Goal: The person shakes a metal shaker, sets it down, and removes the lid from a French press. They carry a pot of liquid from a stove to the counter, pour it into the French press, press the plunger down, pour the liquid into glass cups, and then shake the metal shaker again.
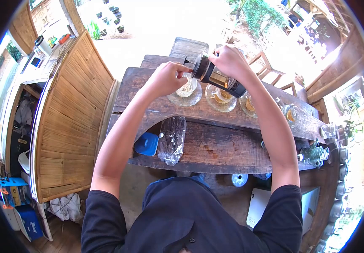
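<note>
My right hand [230, 61] grips a French press [219, 79] with a black lid and base. The press is tipped sideways, its lid end toward the left, and some amber liquid shows inside. My left hand [168, 79] has its fingers curled, with the fingertips against the lid's edge. Just beneath the lid stands a clear glass cup [187, 88] on a glass saucer [186, 100]. Beside it, another glass cup [223, 96] with amber liquid rests on its own saucer [220, 106]. Farther right are more glass cups [291, 114], partly hidden by my right forearm.
Below the dark wooden tabletop [137, 86], a lower shelf [215, 145] holds a blue container [147, 144] and a clear plastic package [172, 141]. Glass jars [315, 154] stand at the right. A bamboo-sided counter [70, 118] is to my left. Wooden stools [266, 67] lie beyond the table.
</note>
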{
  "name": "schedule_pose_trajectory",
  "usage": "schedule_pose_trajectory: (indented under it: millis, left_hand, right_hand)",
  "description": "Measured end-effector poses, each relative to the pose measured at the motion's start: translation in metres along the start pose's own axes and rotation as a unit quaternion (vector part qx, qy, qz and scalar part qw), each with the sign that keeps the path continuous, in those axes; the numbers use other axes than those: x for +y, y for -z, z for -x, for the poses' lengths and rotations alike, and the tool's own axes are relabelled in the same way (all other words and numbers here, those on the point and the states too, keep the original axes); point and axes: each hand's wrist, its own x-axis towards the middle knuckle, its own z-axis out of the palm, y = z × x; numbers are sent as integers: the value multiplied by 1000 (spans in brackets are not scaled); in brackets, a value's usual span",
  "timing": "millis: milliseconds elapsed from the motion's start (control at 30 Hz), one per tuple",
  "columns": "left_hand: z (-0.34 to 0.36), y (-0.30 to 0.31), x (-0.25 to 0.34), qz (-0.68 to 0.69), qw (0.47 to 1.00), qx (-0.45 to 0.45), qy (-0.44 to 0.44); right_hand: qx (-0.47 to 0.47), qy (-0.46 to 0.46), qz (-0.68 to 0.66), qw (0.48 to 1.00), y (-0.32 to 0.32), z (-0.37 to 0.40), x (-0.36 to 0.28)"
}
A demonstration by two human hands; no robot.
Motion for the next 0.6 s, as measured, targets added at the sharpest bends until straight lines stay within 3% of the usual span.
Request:
schedule_pose_trajectory:
  millis: [600]
  left_hand:
    - [3,3,3,-13,999,-24,38]
  right_hand:
    - [-9,-15,8,1000,1,2,-9]
